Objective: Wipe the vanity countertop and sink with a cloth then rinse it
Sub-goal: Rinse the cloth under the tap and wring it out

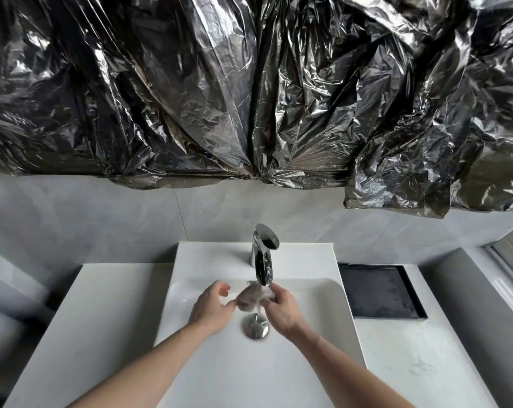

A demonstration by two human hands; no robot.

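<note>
Cloth bunched small under the tap, over the drain in the sink, gripped by the curled fingers of the right hand and pinched at its near edge by the left hand, other fingers loosely curled. Likely mid-rinse, with water seemingly running, though too blurred to be sure. Risks from here: splashing over the rim onto the countertop and into the black tray if wrung too high, or slipping loose and blocking the drain if the wet wad is held too lightly.
</note>
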